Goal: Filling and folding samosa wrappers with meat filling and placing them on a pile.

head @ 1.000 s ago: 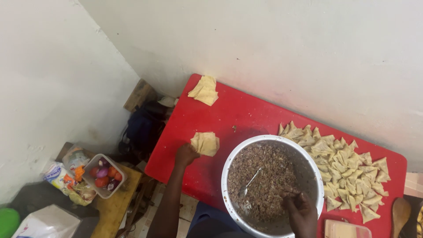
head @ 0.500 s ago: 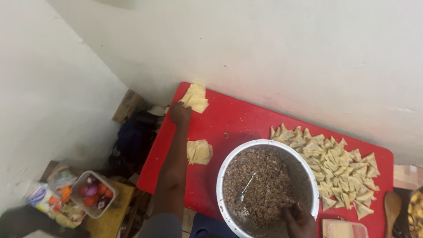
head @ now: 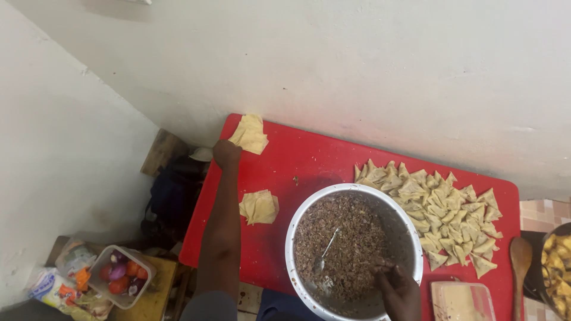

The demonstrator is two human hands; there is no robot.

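At far-left corner of red counter (head: 309, 154): left hand (head: 226, 152) clenched on pale folded pastry-sheet stack (head: 250, 134). Right hand (head: 397, 286) fingers dip into minced filling in white round metal bowl (head: 297, 238), grip unclear.

A: How is the light here?

B: Soft and even, fairly bright. The pale wall (head: 369, 71) is lit without hard glare, and the red table (head: 309, 154) shows strong, saturated colour.

A: Any shadows?

B: Only faint ones: a dim band along the wall corner at upper left, and darker gloom on the floor left of the table, around the dark bag (head: 172, 196).

A: Sharpness?

B: Moderate. The folded pastries (head: 443, 208) and the filling in the metal bowl (head: 410, 238) look slightly soft. The left hand (head: 226, 153) is a little smeared. The wall lines slant, bent by the wide lens.
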